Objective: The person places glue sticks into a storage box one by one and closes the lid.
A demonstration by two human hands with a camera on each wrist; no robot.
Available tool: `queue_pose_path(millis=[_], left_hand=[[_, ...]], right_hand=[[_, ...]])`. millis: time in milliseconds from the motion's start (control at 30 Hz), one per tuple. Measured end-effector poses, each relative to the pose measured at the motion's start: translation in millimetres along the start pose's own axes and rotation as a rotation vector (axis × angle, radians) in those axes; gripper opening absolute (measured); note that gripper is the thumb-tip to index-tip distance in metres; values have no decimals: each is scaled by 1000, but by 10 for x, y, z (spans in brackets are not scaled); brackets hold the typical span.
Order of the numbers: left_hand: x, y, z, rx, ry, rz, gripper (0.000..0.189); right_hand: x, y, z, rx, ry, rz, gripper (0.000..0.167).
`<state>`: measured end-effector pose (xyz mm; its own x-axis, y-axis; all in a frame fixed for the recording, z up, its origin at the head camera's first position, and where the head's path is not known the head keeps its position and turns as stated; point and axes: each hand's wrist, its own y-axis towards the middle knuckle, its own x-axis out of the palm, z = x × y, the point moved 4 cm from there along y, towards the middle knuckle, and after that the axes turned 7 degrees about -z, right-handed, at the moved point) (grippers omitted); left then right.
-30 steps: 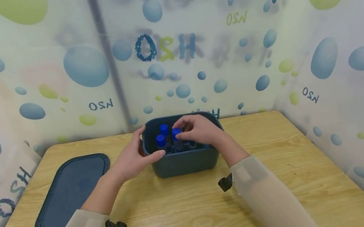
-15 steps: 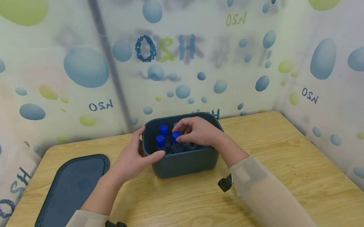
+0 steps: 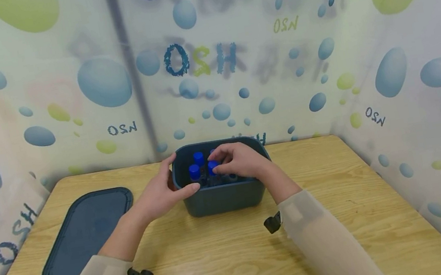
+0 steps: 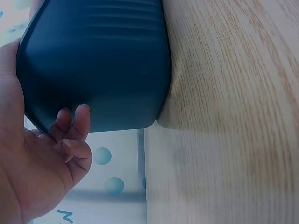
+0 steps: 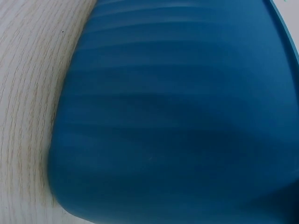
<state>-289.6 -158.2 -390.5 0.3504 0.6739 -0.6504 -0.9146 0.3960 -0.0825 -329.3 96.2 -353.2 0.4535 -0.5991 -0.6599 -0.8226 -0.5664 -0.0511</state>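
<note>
A dark blue storage bin (image 3: 226,198) stands near the table's far edge, with several blue-capped bottles upright inside. My left hand (image 3: 159,191) grips the bin's left end, thumb over the front rim and fingers spread toward the back corner. In the left wrist view, some fingers of that hand (image 4: 42,163) bend against the end wall. Inside the bin, my right hand (image 3: 241,159) pinches the blue cap of a bottle (image 3: 213,167) between thumb and fingers. Beside it stand a front-left bottle (image 3: 194,172) and a rear bottle (image 3: 199,158). The right wrist view shows the bin's ribbed outer wall (image 5: 149,102), not the hand.
A flat dark blue lid (image 3: 88,237) lies on the wooden table (image 3: 232,262) to the left, partly behind my left forearm. A patterned curtain (image 3: 205,101) hangs right behind the bin and along both sides.
My right hand and the bottle it pinches have shifted slightly toward the front left and lower in the bin. Another blue cap has come into view behind. My left hand stays put.
</note>
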Motion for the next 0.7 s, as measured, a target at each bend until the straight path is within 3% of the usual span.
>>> queue_pose_path(millis=[700], left_hand=[[2,-8,8,9,3,2,122]], right_hand=[[-2,-8,12,-11,58,36,30]])
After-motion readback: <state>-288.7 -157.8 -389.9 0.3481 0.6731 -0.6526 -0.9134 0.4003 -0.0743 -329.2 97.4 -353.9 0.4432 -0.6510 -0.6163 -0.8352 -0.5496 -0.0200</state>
